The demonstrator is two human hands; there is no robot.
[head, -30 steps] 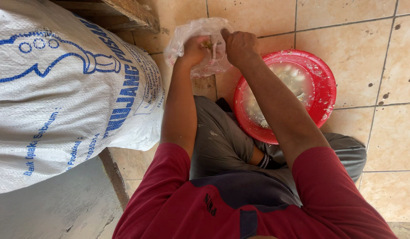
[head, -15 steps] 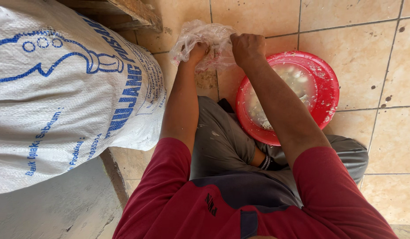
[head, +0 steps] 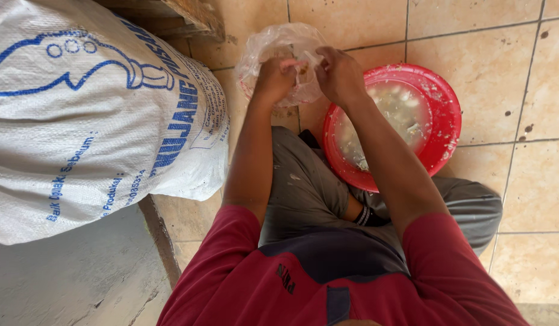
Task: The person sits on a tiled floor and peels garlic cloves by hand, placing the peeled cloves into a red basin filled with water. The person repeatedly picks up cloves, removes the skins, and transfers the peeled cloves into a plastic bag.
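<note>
A clear plastic bag (head: 279,51) is held up off the tiled floor, its thin film crumpled and puffed into a rounded shape. Its mouth is gathered and pinched at the near side, where a small pink band or tie is seen at the gathered neck. A few small dark specks are seen through the film. The bag is placed just left of the red basin and beyond the knees

Head-worn view, steeply downward, close
</note>
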